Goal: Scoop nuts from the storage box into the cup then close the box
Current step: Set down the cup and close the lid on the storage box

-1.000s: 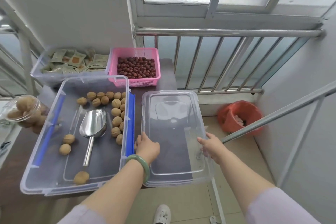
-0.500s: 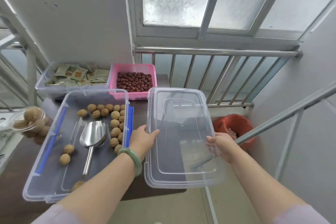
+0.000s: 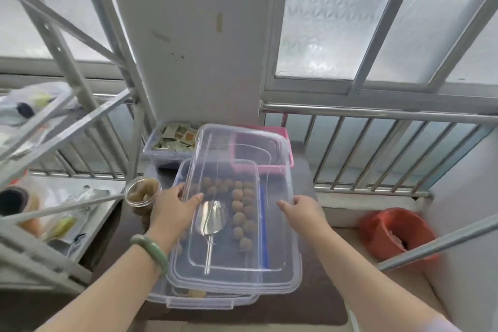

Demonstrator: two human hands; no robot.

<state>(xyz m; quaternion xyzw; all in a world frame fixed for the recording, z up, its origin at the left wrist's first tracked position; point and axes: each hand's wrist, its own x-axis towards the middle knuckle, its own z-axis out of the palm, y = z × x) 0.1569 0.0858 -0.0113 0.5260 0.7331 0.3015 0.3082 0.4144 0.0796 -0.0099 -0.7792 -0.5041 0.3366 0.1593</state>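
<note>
The clear lid (image 3: pixel 239 264) hovers tilted over the clear storage box (image 3: pixel 204 302), shifted a little to the right of it. My left hand (image 3: pixel 175 210) grips the lid's left edge and my right hand (image 3: pixel 301 210) grips its right edge. Through the lid I see walnuts (image 3: pixel 242 213) and a metal scoop (image 3: pixel 211 221) lying in the box. The clear cup (image 3: pixel 141 193), full of walnuts, stands on the table left of the box, beside my left hand.
Behind the box sit a clear bin of packets (image 3: pixel 167 140) and a pink basket (image 3: pixel 272 167). A metal rack (image 3: pixel 67 116) with bagged items stands at left. A railing (image 3: pixel 377 113) runs behind; a red-lined bin (image 3: pixel 396 234) is on the floor at right.
Both hands lifted the lid off the table's right side and carried it left, over the open box. The view swung upward and left.
</note>
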